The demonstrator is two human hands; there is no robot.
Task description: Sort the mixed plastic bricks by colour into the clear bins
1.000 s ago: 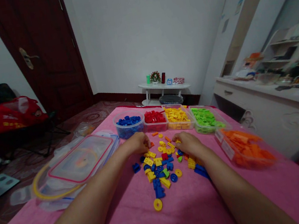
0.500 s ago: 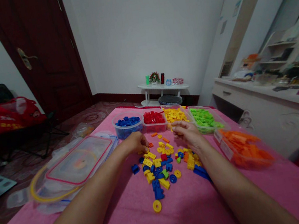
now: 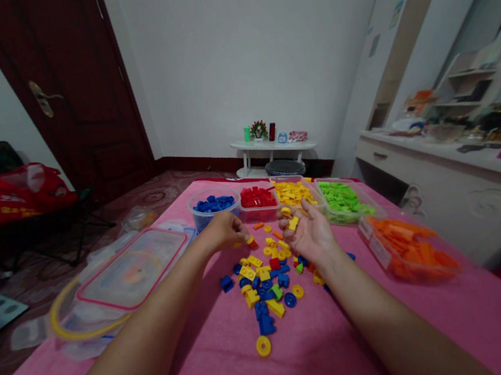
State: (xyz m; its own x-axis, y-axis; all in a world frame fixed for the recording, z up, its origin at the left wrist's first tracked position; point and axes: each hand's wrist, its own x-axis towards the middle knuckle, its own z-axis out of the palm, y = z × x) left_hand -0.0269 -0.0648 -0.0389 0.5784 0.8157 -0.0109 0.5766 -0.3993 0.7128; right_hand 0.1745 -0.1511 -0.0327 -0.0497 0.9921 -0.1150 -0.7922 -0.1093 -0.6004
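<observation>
My right hand (image 3: 309,232) is turned palm up, fingers curled around a few small yellow building blocks (image 3: 294,224). My left hand (image 3: 229,228) is closed in a pinch, with a small yellow block (image 3: 249,239) at its fingertips, just above a red-orange piece. Between and below both hands lies a loose pile of blocks (image 3: 263,272), mostly yellow and blue with some red, green and orange. Nearest to me is a yellow ring piece (image 3: 263,345). Beyond my right hand stands the tub of yellow blocks (image 3: 317,200).
Clear tubs hold blue blocks (image 3: 213,204), red blocks (image 3: 258,198), green blocks (image 3: 342,198) and orange blocks (image 3: 411,249). Stacked clear lids (image 3: 134,269) lie at the left on the pink cloth (image 3: 213,362). A low white table (image 3: 272,143) stands by the wall.
My right hand has turned from palm down to palm up, showing yellow blocks in it. My left hand has shifted slightly away from me, with a yellow block now showing at its fingertips.
</observation>
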